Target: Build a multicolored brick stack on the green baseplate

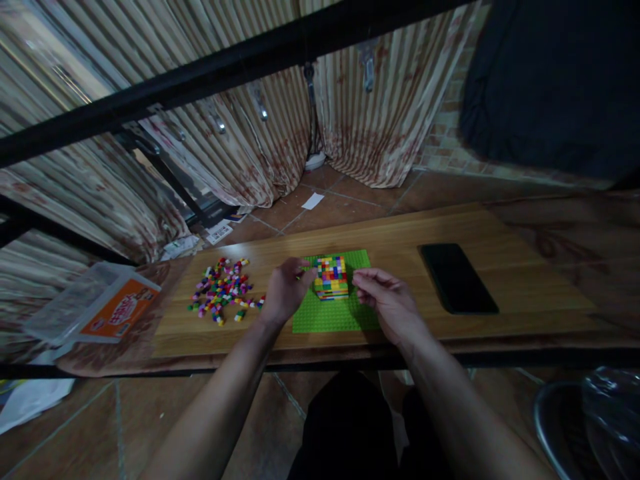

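Note:
A green baseplate lies on a wooden board, and a multicoloured block of small bricks stands on it. My left hand sits at the block's left side, fingers curled, fingertips touching its upper left edge; whether it pinches a brick I cannot make out. My right hand hovers just right of the block with fingers bent and pinched together; nothing shows between them. A scatter of loose coloured bricks lies on the board to the left.
A black phone lies face up on the board at the right. A clear plastic box with an orange label rests off the board's left end. Curtains hang behind. A metal stool edge shows at the lower right.

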Demonstrator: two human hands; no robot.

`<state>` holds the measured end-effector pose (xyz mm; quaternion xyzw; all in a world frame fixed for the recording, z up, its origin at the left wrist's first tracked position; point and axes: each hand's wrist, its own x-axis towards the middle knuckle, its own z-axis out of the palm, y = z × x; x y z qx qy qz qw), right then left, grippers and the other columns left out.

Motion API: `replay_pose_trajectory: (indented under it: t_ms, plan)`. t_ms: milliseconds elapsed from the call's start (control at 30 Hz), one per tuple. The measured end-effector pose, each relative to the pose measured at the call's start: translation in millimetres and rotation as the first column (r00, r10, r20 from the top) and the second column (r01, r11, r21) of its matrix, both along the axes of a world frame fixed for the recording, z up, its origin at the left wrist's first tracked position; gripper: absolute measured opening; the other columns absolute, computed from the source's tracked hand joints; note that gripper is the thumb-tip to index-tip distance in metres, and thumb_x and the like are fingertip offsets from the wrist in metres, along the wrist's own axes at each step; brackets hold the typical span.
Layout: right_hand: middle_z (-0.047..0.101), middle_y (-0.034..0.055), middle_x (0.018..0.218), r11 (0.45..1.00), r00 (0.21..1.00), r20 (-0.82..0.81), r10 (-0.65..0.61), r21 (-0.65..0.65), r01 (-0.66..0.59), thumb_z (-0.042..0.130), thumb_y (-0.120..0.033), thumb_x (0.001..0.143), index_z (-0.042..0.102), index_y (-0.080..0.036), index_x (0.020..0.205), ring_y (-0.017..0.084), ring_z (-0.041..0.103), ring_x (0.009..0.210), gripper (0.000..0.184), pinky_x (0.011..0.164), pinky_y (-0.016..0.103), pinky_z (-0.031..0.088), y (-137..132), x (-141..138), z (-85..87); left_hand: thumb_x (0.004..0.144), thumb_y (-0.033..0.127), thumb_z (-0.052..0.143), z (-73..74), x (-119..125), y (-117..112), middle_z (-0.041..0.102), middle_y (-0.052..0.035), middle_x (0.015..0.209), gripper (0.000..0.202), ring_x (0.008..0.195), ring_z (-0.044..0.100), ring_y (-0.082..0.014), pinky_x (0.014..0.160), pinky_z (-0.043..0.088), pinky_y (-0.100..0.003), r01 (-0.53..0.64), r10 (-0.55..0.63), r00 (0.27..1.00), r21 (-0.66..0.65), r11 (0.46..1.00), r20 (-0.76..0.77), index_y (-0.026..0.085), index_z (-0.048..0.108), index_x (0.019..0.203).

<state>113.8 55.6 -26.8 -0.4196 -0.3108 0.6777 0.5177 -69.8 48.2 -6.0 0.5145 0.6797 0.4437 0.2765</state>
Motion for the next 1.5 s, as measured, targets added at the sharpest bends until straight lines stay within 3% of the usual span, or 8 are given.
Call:
replay_pose_trajectory:
  t_ms: [233, 433, 633, 867, 1033, 1200, 1333, 1500]
  plan:
    - [0.067, -0.0006, 0.065, 0.999, 0.998, 0.054, -0.038, -0.002, 0.038, 0.081, -0.036, 0.053, 0.073, -0.02, 0.072, 0.008, 0.049, 0.054, 0.027, 0.053, 0.024, 0.037, 2.6, 0.5, -2.2, 0.057, 0.01, 0.067, -23.2, -16.2, -35.6, 0.067, -0.0033, 0.075, 0.018, 0.075, 0.063, -0.0126, 0.072, 0.049, -0.024, -0.083, 0.225, 0.741, -0.247, 0.965, 0.632, 0.012, 0.067, 0.075]
    - [0.068, 0.0003, 0.066, 1.0, 0.999, 0.033, -0.019, 0.008, 0.019, 0.08, -0.038, 0.056, 0.072, -0.02, 0.076, 0.009, 0.051, 0.054, 0.028, 0.053, 0.025, 0.038, 1.5, -1.6, -3.3, 0.057, 0.015, 0.077, -20.5, -10.0, -43.6, 0.069, -0.0027, 0.077, 0.024, 0.076, 0.064, -0.013, 0.08, 0.05, -0.027, -0.059, 0.131, 0.795, -0.14, 0.988, 0.592, 0.012, 0.066, 0.078]
    - [0.068, 0.0004, 0.066, 1.0, 0.999, 0.041, -0.005, 0.008, 0.005, 0.081, -0.04, 0.055, 0.072, -0.02, 0.074, 0.009, 0.05, 0.053, 0.029, 0.052, 0.024, 0.038, 1.0, -1.7, -2.6, 0.064, 0.032, 0.077, -6.7, 4.0, -39.7, 0.065, 0.0001, 0.067, 0.029, 0.06, 0.063, -0.0118, 0.059, 0.05, -0.023, -0.087, 0.105, 0.857, -0.06, 0.994, 0.505, 0.013, 0.063, 0.08]
    - [0.068, 0.0008, 0.066, 1.0, 0.999, 0.033, 0.006, 0.007, -0.006, 0.082, -0.039, 0.055, 0.072, -0.019, 0.074, 0.008, 0.05, 0.052, 0.029, 0.051, 0.024, 0.038, 0.8, -1.3, -1.4, 0.069, 0.022, 0.074, -1.9, 6.8, -33.1, 0.07, -0.0048, 0.078, 0.013, 0.07, 0.065, -0.0092, 0.072, 0.054, -0.02, -0.081, 0.136, 0.655, -0.111, 0.991, 0.744, 0.013, 0.07, 0.077]
    - [0.069, 0.001, 0.066, 1.0, 1.0, 0.028, 0.01, 0.004, -0.011, 0.082, -0.04, 0.055, 0.072, -0.019, 0.074, 0.008, 0.05, 0.051, 0.03, 0.051, 0.023, 0.039, 1.3, -1.1, -2.8, 0.066, 0.012, 0.072, 0.6, 9.9, -33.1, 0.072, -0.0065, 0.083, 0.014, 0.079, 0.068, -0.0119, 0.084, 0.054, -0.024, -0.068, 0.101, 0.614, -0.076, 0.995, 0.783, 0.013, 0.073, 0.08]
    - [0.069, 0.0007, 0.066, 1.0, 1.0, 0.027, 0.015, -0.007, -0.014, 0.083, -0.04, 0.053, 0.073, -0.019, 0.073, 0.007, 0.051, 0.051, 0.031, 0.051, 0.022, 0.039, 1.4, -2.1, -1.7, 0.067, 0.024, 0.075, -6.4, 11.8, -30.9, 0.073, -0.0048, 0.08, 0.02, 0.074, 0.068, -0.0137, 0.078, 0.055, -0.028, -0.072, 0.05, 0.79, 0.011, 0.997, 0.611, 0.014, 0.073, 0.085]
    - [0.069, 0.0011, 0.066, 1.0, 1.0, 0.027, 0.009, -0.016, -0.008, 0.082, -0.039, 0.054, 0.073, -0.019, 0.073, 0.008, 0.052, 0.053, 0.029, 0.052, 0.023, 0.039, 1.0, -2.5, -0.4, 0.075, 0.025, 0.068, -13.1, 9.9, -27.5, 0.072, -0.0056, 0.083, 0.023, 0.076, 0.068, -0.0163, 0.073, 0.054, -0.028, -0.07, 0.046, 0.976, 0.106, 0.992, 0.214, 0.015, 0.07, 0.096]
    - [0.069, 0.0009, 0.066, 1.0, 1.0, 0.029, 0.011, 0.006, -0.011, 0.081, -0.038, 0.055, 0.073, -0.02, 0.072, 0.008, 0.051, 0.053, 0.027, 0.052, 0.023, 0.039, 0.7, -2.2, 0.1, 0.081, 0.018, 0.062, -12.1, 7.2, -24.1, 0.071, -0.0066, 0.087, 0.017, 0.079, 0.068, -0.0171, 0.073, 0.052, -0.027, 0.062, -0.008, 0.963, 0.192, 0.979, -0.27, 0.018, 0.066, 0.098]
